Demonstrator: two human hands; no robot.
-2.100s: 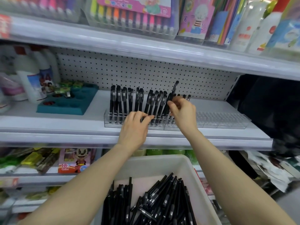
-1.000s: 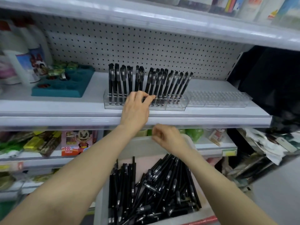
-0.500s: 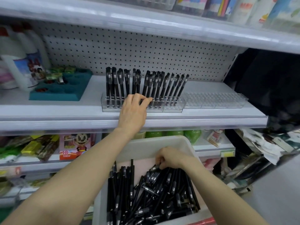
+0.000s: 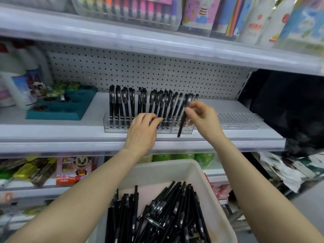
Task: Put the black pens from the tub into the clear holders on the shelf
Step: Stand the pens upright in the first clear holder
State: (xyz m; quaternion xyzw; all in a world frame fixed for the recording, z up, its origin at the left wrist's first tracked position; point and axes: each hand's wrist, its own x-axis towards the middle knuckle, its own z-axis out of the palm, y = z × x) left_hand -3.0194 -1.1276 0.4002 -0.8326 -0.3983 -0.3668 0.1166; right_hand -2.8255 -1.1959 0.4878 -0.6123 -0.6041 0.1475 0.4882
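A white tub [image 4: 201, 171] at the bottom centre holds a heap of black pens [image 4: 157, 216]. On the middle shelf stands a clear holder [image 4: 112, 128] with several black pens [image 4: 122, 104] upright in it. My right hand [image 4: 203, 118] pinches one black pen [image 4: 183, 118] near its top, the pen hanging almost upright in front of the holder's right end. My left hand [image 4: 142, 130] rests on the front of the holder with its fingers lightly bent against it. A second clear holder [image 4: 240, 120] to the right has no pens in it.
A teal tray [image 4: 61, 109] with small items sits on the shelf to the left, with white bottles [image 4: 19, 79] beside it. A pegboard [image 4: 149, 72] backs the shelf. The shelf above carries marker packs [image 4: 129, 11] and books. Packaged goods fill the lower shelves.
My right hand has risen from the tub to the holder's right end with one black pen pinched in it. My left hand has stayed on the holder.
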